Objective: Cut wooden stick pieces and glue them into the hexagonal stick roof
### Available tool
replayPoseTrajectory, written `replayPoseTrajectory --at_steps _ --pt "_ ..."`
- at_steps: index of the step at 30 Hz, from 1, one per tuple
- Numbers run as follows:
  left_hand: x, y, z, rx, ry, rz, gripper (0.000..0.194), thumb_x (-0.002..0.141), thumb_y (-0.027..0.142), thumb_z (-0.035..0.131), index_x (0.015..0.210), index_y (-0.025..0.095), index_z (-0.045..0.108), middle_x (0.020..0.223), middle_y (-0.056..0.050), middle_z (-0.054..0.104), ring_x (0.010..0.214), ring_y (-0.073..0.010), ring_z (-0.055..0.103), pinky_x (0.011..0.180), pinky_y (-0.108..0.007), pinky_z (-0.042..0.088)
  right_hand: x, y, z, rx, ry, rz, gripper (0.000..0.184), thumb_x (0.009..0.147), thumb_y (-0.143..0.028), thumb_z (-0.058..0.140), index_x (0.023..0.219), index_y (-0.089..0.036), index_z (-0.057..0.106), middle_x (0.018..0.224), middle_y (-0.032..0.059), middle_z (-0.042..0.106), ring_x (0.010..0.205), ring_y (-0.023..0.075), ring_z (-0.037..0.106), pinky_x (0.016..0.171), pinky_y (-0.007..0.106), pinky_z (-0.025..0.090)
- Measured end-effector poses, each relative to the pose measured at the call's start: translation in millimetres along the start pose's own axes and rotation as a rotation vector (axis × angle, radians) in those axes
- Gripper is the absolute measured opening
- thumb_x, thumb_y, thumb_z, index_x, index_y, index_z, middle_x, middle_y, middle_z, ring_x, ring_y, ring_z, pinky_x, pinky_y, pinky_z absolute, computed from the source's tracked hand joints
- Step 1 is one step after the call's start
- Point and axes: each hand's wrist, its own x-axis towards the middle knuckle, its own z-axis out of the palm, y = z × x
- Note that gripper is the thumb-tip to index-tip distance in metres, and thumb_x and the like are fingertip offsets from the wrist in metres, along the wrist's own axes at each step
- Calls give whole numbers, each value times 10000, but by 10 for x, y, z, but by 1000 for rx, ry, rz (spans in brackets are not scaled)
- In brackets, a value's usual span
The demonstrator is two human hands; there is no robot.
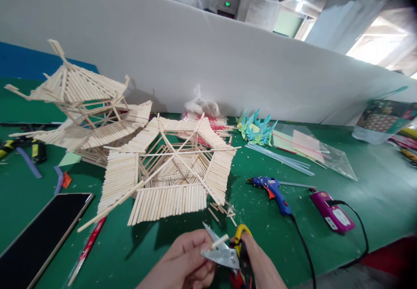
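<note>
At the bottom middle, my left hand (185, 263) pinches a short wooden stick (220, 241) whose end lies between the open blades of the scissors (224, 252). My right hand (262, 265) is wrapped round the scissors' yellow and red handles. Just beyond my hands lies a hexagonal roof frame of wooden sticks (169, 172) on the green table (325, 241). A taller, tiered stick roof model (78, 106) stands behind it at the left. Short stick offcuts (224, 211) lie by the frame's near right corner.
A blue glue gun (272, 189) with a black cord and a purple power pack (332, 213) lie to the right. Dark phone (39, 232) at the near left. Folded teal paper (256, 128), clear plastic bags (312, 150) and a white wall panel (195, 50) lie behind.
</note>
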Motion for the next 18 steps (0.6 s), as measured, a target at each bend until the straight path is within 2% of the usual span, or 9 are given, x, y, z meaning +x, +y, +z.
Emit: replayPoseTrajectory --at_steps 3,8,10,14,18 --pt "-96 115 43 -61 130 111 311 807 273 525 514 188 467 454 81 272 446 -101 233 489 -274 176 -44 2 -115 -68 38 7 455 546 -257 603 972 -164 471 825 62 598 715 198 563 619 257 442" --pt "-104 113 111 -15 225 52 270 802 295 534 554 189 526 480 75 287 483 -113 209 504 -275 162 -98 118 -240 -163 51 2 466 550 -234 611 987 -170 460 754 34 578 643 178 533 595 272 438" --pt "-76 56 118 22 252 55 273 807 310 524 564 187 546 481 73 292 485 -114 203 494 -272 154 -133 185 -226 -8 110 13 445 528 -225 647 950 -195 509 693 0 564 586 155 518 553 252 426" --pt "-34 -52 118 74 262 91 221 792 318 545 643 169 612 443 85 291 452 -100 190 461 -260 135 -173 271 -98 547 338 66 416 526 -244 700 922 -235 574 598 -32 545 470 129 502 438 220 387" --pt "21 -155 145 110 262 88 218 754 339 601 670 143 648 398 96 308 409 -74 193 434 -239 131 -63 108 41 762 428 29 335 546 -302 731 842 -221 596 637 10 590 501 154 538 411 229 396"
